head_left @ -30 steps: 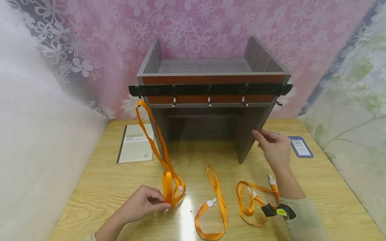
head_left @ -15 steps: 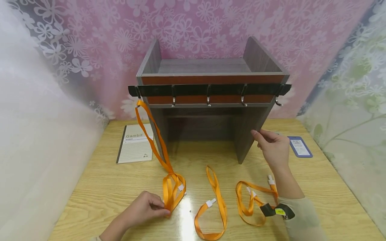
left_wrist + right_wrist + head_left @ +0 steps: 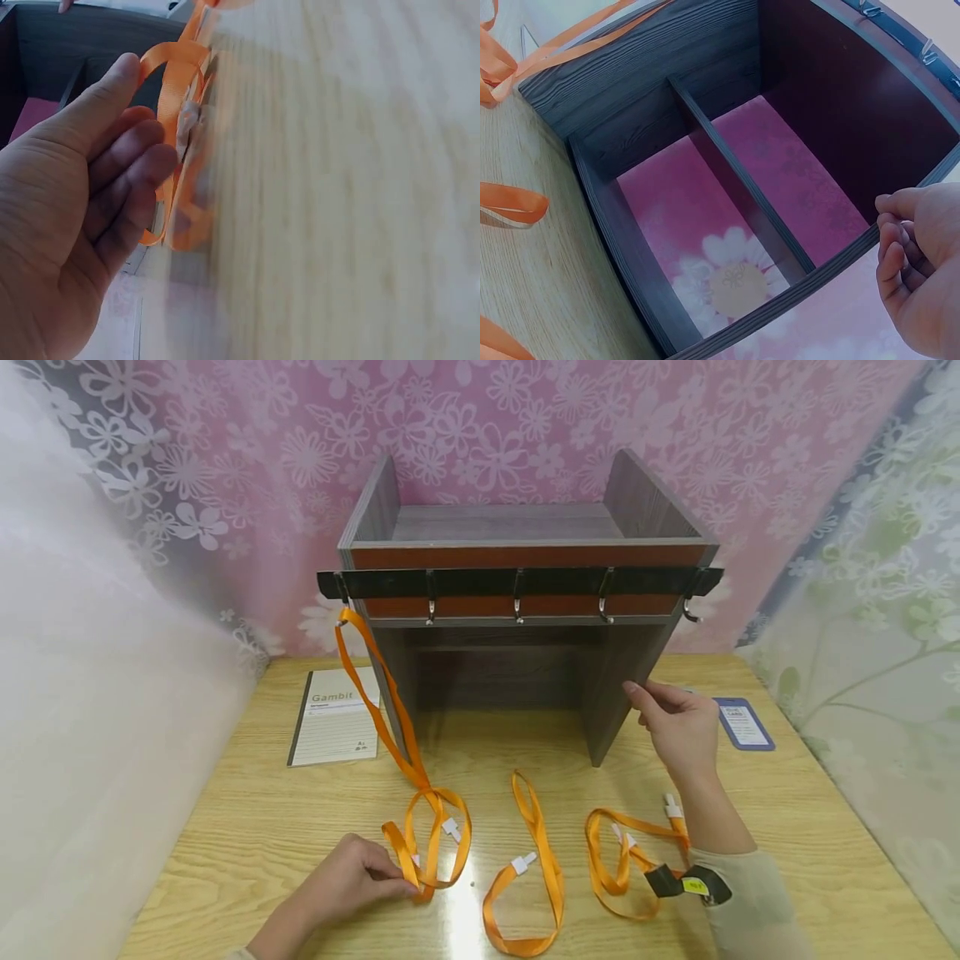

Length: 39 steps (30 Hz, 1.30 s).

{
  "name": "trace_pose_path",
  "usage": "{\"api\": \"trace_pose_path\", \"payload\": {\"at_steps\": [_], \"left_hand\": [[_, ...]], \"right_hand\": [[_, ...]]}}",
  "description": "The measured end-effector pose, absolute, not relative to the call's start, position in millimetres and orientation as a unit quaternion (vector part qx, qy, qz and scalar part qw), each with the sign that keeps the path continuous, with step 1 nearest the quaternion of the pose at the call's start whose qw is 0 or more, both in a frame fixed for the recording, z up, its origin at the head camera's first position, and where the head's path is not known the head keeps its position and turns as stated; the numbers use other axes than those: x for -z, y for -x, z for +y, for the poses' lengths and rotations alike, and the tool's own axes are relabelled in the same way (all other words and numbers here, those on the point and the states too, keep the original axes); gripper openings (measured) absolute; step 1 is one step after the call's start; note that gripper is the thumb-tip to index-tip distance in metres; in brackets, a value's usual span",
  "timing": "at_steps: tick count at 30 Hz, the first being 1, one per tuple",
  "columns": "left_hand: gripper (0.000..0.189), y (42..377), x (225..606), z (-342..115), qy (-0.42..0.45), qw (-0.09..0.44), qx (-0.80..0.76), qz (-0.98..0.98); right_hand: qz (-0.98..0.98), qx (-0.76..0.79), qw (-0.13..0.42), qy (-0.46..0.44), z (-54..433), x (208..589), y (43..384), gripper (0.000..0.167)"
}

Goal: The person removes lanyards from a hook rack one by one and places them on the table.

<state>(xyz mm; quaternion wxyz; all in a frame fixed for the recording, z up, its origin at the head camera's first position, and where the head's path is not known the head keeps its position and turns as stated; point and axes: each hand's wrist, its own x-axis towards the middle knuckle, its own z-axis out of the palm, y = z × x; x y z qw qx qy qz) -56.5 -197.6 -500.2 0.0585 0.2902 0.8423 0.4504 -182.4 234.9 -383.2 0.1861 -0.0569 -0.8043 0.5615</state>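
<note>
My left hand (image 3: 348,877) pinches an orange lanyard (image 3: 401,718) by its lower loops, low over the table. The lanyard's upper loop hangs from the leftmost hook of a black hook rail (image 3: 480,582), and its white clip (image 3: 452,828) shows among the coils. In the left wrist view, the thumb and fingers (image 3: 112,82) meet the orange strap (image 3: 174,82). My right hand (image 3: 682,731) holds the front edge of the grey wooden shelf's right side panel (image 3: 626,693) between thumb and fingers. The right wrist view shows that hand (image 3: 922,262) at the panel's edge.
A second orange lanyard (image 3: 553,877) lies mid-table, and more orange lanyard straps (image 3: 600,860) lie beside the right forearm. A notebook (image 3: 333,718) sits left of the shelf. A blue card holder (image 3: 744,724) lies to the right. The rail's other hooks (image 3: 517,610) are bare.
My left hand has shifted slightly down and left, and the lanyard's lower loops have spread wider, one bending out leftward. The right hand keeps its place on the shelf panel.
</note>
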Motion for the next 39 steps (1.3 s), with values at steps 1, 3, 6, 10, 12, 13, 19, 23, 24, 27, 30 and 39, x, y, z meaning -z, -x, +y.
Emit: {"api": "trace_pose_path", "payload": {"at_steps": [1,3,6,10,12,13,19,23,24,27,30,39], "left_hand": [[0.012,56.6,499.4,-198.0,-0.281,0.051,-0.448,0.847],[0.016,57.3,497.4,-199.1,-0.266,0.035,-0.444,0.855],[0.021,58.9,493.1,-200.9,-0.258,0.003,-0.443,0.859],[0.014,63.5,488.6,-202.5,-0.268,-0.026,-0.462,0.845],[0.011,66.3,487.5,-202.5,-0.268,-0.036,-0.471,0.839],[0.010,67.6,486.9,-202.3,-0.263,-0.038,-0.474,0.839],[0.020,74.7,477.3,-199.9,-0.216,-0.021,-0.478,0.851],[0.026,82.3,468.5,-198.4,-0.208,-0.027,-0.467,0.859],[0.025,84.1,466.0,-198.5,-0.207,-0.030,-0.467,0.859],[0.022,87.6,458.3,-199.2,-0.194,-0.039,-0.476,0.857],[0.020,89.2,451.6,-200.4,-0.175,-0.043,-0.496,0.850],[0.020,93.5,432.0,-204.8,-0.105,-0.063,-0.536,0.835]], "right_hand": [[-0.805,-0.561,0.184,0.057,234.6,383.3,182.2,0.037],[-0.805,-0.562,0.181,0.057,234.5,383.7,182.6,0.037],[-0.806,-0.562,0.178,0.053,234.0,383.5,182.8,0.037],[-0.805,-0.562,0.182,0.051,233.0,383.2,182.5,0.037],[-0.806,-0.560,0.186,0.050,232.8,383.1,182.7,0.037],[-0.807,-0.559,0.187,0.050,232.8,383.1,183.0,0.038],[-0.809,-0.556,0.183,0.049,233.7,380.3,184.7,0.040],[-0.812,-0.553,0.181,0.051,234.3,377.8,184.3,0.039],[-0.813,-0.552,0.180,0.050,234.4,377.6,184.3,0.039],[-0.813,-0.551,0.180,0.049,234.7,378.2,184.3,0.039],[-0.812,-0.551,0.184,0.046,235.3,379.9,184.3,0.039],[-0.812,-0.551,0.186,0.042,235.8,382.1,183.2,0.037]]}}
